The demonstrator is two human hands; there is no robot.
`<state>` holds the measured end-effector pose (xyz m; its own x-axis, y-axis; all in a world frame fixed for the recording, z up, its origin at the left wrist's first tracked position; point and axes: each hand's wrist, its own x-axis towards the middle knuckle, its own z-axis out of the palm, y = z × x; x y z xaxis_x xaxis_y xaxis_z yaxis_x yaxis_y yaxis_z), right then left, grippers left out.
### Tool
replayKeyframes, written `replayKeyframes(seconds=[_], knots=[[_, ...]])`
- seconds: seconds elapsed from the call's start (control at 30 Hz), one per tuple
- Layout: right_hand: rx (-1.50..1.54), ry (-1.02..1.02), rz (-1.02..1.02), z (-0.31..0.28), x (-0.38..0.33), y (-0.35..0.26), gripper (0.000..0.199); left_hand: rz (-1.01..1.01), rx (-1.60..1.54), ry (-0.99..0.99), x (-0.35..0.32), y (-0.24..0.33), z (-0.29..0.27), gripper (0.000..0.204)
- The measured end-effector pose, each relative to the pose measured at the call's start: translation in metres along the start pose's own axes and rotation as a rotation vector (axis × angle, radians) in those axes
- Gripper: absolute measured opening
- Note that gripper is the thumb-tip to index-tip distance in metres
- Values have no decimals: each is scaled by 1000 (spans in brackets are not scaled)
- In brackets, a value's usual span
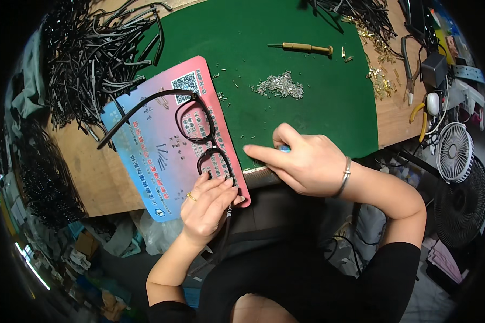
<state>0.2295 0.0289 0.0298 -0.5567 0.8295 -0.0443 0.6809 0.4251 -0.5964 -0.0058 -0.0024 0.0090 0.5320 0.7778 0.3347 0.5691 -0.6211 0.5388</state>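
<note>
My left hand (203, 207) is closed on the near lens rim of a pair of black eyeglasses (213, 129), with a gold ring on one finger. One temple of the glasses stretches out to the left over a pink and blue printed mat (134, 161); the other passes down beside my left fingers. Over the front edge of the green work mat (318, 107), my right hand (307, 161) is curled with its index finger pointing left. A small blue thing (284, 148) shows inside its grip, mostly hidden by the fingers. The two hands are apart.
A pile of tiny silver screws (280, 85) lies on the green mat, below a brass-handled screwdriver (302, 47). Black temples (97, 64) heap up at the left. Gold metal parts (381, 81), pliers (408, 70) and a small white fan (455, 152) are at the right.
</note>
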Motion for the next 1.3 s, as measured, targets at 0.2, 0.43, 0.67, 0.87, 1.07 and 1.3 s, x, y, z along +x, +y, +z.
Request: replayKeyframes(seconds=[0.2,0.43,0.67,0.87,1.07,1.3], knots=[[206,-108,-132,3,-6,-16,33,13,-55,28,-4,-9,3,26],[169,-158,-113,11,2,-19,28,-2,-37,21,-8,-11,6,24],[-11,-69,-189,14,3,-20,38,0,-64,56,-9,-12,7,21],[-90,-120,-256,13,11,-17,29,13,-75,126,-9,-14,12,17],[1,-233,-227,11,14,-16,37,27,-86,123,-10,-15,11,25],[-36,-170,-263,14,13,-14,38,6,-123,130,-15,-16,17,17]])
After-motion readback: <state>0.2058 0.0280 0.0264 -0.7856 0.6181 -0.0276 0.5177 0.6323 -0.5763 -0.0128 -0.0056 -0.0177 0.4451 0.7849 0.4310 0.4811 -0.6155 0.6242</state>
